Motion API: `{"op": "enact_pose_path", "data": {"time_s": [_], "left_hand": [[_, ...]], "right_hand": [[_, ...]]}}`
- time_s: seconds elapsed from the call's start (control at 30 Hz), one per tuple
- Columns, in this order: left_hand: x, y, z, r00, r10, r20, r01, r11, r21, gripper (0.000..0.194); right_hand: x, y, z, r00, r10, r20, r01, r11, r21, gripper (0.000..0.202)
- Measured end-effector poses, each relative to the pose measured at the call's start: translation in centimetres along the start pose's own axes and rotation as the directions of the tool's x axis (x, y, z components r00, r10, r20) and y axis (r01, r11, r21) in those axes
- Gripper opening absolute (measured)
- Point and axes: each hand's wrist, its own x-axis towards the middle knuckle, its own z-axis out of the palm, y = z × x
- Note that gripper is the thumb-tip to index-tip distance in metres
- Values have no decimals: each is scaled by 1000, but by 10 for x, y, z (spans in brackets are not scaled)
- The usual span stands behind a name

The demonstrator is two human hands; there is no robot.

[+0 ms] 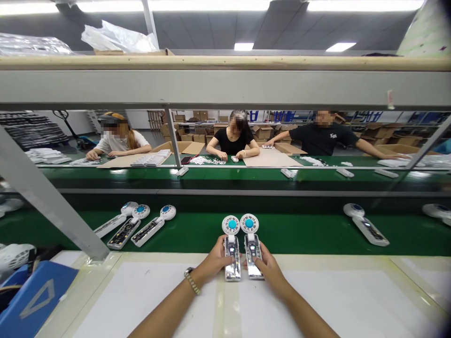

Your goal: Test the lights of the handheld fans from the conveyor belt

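Observation:
My left hand [215, 259] is wrapped round a white handheld fan [232, 270], its thumb lying on the clear front of the handle. A second handheld fan [252, 271] of the same kind sits in my right hand [270, 268], the thumb likewise on the front. Both fans are held upright side by side, with round vented heads and blue centres close together at the top. A small light shows on each handle. The fingers behind the handles are mostly hidden. Below the fans lies the white tabletop [169, 300], and beyond them runs a green conveyor belt [299, 234].
Several similar fans [150, 230] lie on the belt at left, and another fan [368, 227] at right. A blue bin [38, 295] stands at lower left beside a slanted metal post [52, 192]. Across the line, three people work at a bench with white parts [207, 160]. An overhead shelf [225, 87] spans the view.

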Motion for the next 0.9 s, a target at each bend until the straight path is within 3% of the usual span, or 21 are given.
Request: {"op": "enact_pose_path", "data": {"time_s": [0.33, 0.5, 0.57, 0.63, 0.7, 0.77, 0.9], "left_hand": [[2, -1, 1, 1000, 6, -24, -6, 1000, -22, 56], [0, 5, 4, 999, -17, -48, 12, 994, -111, 71], [1, 5, 6, 997, -61, -39, 52, 980, -190, 61], [3, 4, 9, 984, -176, -36, 159, 945, -285, 47], [9, 3, 11, 946, -320, -56, 282, 894, -348, 59], [18, 3, 12, 909, -398, -126, 342, 882, -323, 67], [37, 17, -7, 864, -226, -451, 220, 973, -66, 57]], "right_hand": [[0, 0, 0, 999, -13, 30, 12, 1000, 27, 64], [-3, -4, 0, 999, -28, 46, 18, 981, 195, 62], [-3, -9, 0, 995, 33, 96, -58, 962, 268, 52], [2, -13, 2, 974, 171, 148, -208, 935, 286, 43], [11, -15, 7, 948, 283, 145, -307, 934, 181, 57], [25, -14, 14, 962, 267, 55, -265, 963, -40, 67], [63, -16, 22, 995, 58, -85, -82, 946, -313, 54]]}}
